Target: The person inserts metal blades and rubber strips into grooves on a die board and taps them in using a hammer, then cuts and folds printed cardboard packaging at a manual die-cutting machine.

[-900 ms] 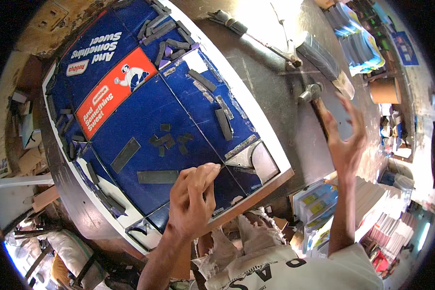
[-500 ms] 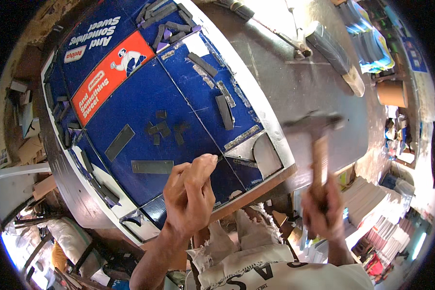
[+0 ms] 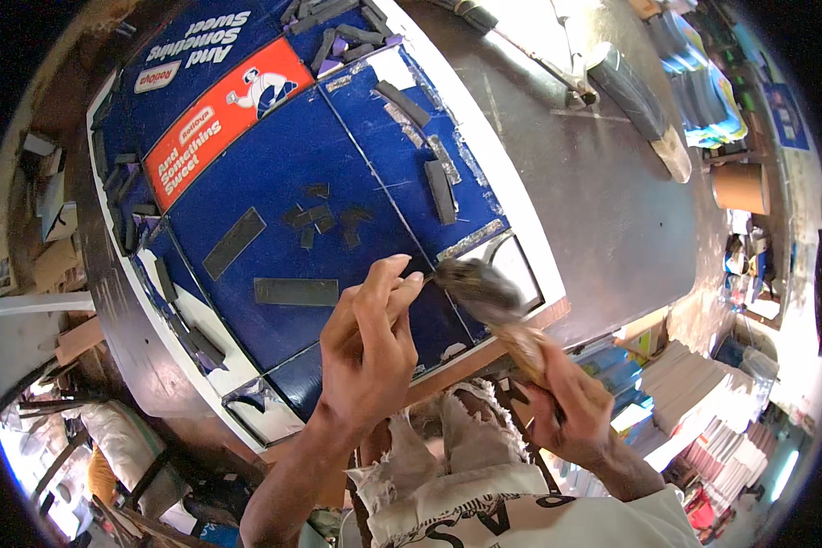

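Note:
My right hand (image 3: pixel 571 402) grips a hammer (image 3: pixel 521 352) by its wooden handle. The dark hammer head (image 3: pixel 479 288), smeared by motion, is over the board's right part, close beside my left fingertips. My left hand (image 3: pixel 372 333) is closed in a pinch above the board's near edge. Something thin and dark shows at its fingertips, too small to name. Beneath lies a blue board (image 3: pixel 274 228) with white borders and a red printed panel (image 3: pixel 228 119). On it rest dark flat strips, one strip (image 3: pixel 297 291) just left of my left hand, and several small dark pieces (image 3: pixel 312 217).
Dark strips (image 3: pixel 347 41) are heaped at the board's far edge, others along its left side. The board lies on a dark table (image 3: pixel 603 210). A broad tool with a wooden end (image 3: pixel 635 100) lies at the far right. Stacked papers (image 3: pixel 694 379) stand at the right.
The hammer has swung left and toward the board, its head now beside my left fingertips. My left hand stays pinched in nearly the same place. The view has shifted slightly.

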The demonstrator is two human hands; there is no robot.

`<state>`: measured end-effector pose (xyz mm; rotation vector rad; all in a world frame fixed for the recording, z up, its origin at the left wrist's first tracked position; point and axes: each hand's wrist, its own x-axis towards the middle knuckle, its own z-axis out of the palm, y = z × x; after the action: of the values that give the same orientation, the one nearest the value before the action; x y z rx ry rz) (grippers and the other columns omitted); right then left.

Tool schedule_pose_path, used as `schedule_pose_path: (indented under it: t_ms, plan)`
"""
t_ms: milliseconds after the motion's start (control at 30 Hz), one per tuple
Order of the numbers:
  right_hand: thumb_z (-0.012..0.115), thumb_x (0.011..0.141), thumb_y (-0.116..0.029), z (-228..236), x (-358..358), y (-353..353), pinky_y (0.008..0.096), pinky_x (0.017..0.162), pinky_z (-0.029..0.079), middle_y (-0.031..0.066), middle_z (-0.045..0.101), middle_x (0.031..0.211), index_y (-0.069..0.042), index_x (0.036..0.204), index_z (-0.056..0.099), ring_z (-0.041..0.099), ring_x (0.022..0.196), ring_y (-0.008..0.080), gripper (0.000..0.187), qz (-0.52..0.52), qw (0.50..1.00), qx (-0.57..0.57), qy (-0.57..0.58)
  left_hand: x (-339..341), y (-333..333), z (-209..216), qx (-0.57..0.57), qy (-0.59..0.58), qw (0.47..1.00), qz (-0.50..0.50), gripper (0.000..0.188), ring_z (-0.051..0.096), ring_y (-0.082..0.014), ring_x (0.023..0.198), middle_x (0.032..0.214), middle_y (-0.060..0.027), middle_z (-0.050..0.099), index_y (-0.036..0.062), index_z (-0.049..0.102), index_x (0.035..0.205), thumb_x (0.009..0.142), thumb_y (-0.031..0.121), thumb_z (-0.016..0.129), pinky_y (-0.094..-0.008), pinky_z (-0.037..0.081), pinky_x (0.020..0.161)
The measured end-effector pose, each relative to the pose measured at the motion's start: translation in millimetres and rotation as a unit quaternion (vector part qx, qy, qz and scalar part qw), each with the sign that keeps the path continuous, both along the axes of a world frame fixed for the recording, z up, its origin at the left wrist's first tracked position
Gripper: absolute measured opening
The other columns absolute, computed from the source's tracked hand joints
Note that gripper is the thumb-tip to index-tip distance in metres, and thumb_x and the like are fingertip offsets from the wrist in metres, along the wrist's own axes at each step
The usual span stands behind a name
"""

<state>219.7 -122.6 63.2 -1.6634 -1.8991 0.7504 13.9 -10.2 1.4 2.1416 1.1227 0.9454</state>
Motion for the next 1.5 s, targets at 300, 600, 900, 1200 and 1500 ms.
schedule_pose_path:
  t_ms: [300,600,900,1200,1500]
  plan:
    - [0.064,0.094,-0.005,10.1,-4.4,5.8,0.0334,0.070,0.057,0.0256,0.067,0.109,0.008,0.142,0.044,0.071,0.083,0.0288,0.052,-0.018,0.998,-0.053,0.006,-15.0,-2.5,44.0,-0.005,0.134,0.985,0.110,0.054,0.067,-0.0302,0.104,0.111,-0.0213,0.069,-0.0052,0.040,0.139,0.091,-0.001,0.066,-0.0386,0.051,0.092]
    - [0.064,0.092,0.000,2.9,-8.0,5.7,0.0342,0.067,0.058,0.0227,0.066,0.118,0.006,0.144,0.042,0.071,0.082,0.0282,0.057,0.025,0.994,-0.100,-0.034,-85.3,38.8,47.5,-0.101,0.156,0.979,0.080,0.029,0.060,-0.0285,0.108,0.106,-0.0103,0.066,0.0066,0.070,0.106,0.078,0.001,0.074,-0.0406,0.046,0.097]
    - [0.063,0.089,0.002,1.4,-9.5,-0.1,0.0343,0.071,0.057,0.0250,0.068,0.113,0.011,0.138,0.048,0.072,0.086,0.0307,0.052,-0.007,0.999,-0.005,-0.042,-107.7,51.3,47.2,-0.031,0.209,0.959,0.188,0.032,0.060,-0.0269,0.103,0.108,-0.0092,0.063,0.0059,0.065,0.109,0.081,0.011,0.078,-0.0400,0.042,0.095]
    - [0.068,0.091,-0.002,-23.2,51.1,26.9,0.0340,0.061,0.052,0.0127,0.067,0.085,-0.005,0.140,0.056,0.061,0.068,0.0213,0.051,-0.183,0.964,0.072,-0.177,-37.3,68.1,26.9,-0.031,0.109,0.993,0.034,0.043,0.062,-0.0301,0.101,0.107,-0.0106,0.065,0.0084,0.066,0.121,0.080,0.009,0.079,-0.0395,0.048,0.091]
    - [0.080,0.082,-0.017,-26.1,72.4,41.1,0.0460,0.091,0.047,0.0166,0.061,0.115,-0.006,0.135,0.060,0.054,0.109,0.0345,0.058,-0.243,0.916,0.139,-0.286,-30.6,85.0,26.7,-0.054,0.063,0.996,-0.016,0.023,0.066,-0.0278,0.085,0.094,-0.0111,0.064,0.0041,0.064,0.096,0.078,0.004,0.078,-0.0373,0.053,0.074]
